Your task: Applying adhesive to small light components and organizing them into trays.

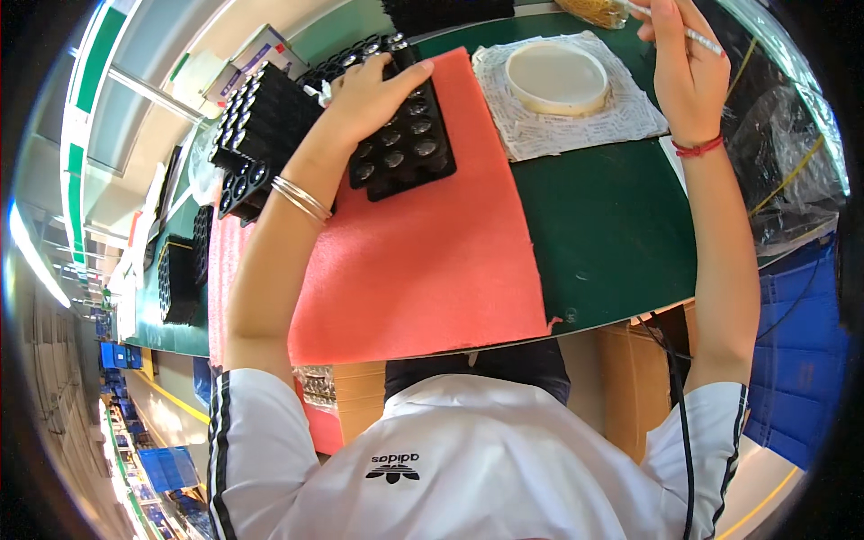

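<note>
My left hand point(364, 97) lies over a black plastic tray point(396, 155) with rows of round cups. Its thumb stretches to the right, apart from the fingers, which are partly hidden. A small whitish thing point(317, 92) shows beside this hand; I cannot tell what it is or whether it is held. At the upper right, my right hand point(686, 76) is closed around a thin pale stick point(705, 41) with a reddish end. To its left, a round white shallow dish point(556, 76) stands on a paper-covered square pad point(540, 135).
A pink foam sheet point(423, 270) covers part of the green table point(612, 234). Stacked black trays point(261, 117) stand left of my left hand. A yellowish bundle point(596, 9) lies at the far edge. Clear plastic wrapping point(778, 153) and a blue crate point(796, 342) are at right.
</note>
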### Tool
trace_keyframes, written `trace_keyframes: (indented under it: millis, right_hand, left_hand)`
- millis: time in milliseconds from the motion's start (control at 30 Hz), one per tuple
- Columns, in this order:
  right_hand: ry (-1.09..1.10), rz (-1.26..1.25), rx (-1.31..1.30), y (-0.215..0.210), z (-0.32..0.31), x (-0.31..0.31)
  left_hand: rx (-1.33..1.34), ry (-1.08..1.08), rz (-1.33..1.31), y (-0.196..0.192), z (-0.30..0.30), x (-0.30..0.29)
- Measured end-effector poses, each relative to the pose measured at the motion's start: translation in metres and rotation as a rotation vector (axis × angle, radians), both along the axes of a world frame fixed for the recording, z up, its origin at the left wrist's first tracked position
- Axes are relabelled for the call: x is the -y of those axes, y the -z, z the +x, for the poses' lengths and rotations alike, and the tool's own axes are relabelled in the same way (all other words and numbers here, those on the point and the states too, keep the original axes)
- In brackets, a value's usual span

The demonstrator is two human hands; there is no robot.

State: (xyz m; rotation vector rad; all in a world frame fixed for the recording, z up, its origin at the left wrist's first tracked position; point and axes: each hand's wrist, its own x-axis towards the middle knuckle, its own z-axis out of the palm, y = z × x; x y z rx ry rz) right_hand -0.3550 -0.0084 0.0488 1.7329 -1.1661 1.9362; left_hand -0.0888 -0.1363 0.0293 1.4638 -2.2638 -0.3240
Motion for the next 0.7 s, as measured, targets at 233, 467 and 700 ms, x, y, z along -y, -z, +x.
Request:
trace_keyframes:
  millis: [233, 467, 700]
  right_hand:
    - [-0.079, -0.018, 0.056, 0.001, -0.009, 0.003]
    - [-0.054, -0.040, 0.121, -0.005, -0.025, -0.004]
    - [0.085, 0.001, 0.296, -0.011, -0.025, -0.011]
  left_hand:
    - [-0.023, -0.082, -0.133, -0.007, 0.003, -0.013]
    - [-0.349, 0.449, 0.156, -0.025, 0.015, -0.123]
    - [-0.748, 0.604, 0.617, 0.031, 0.052, -0.142]
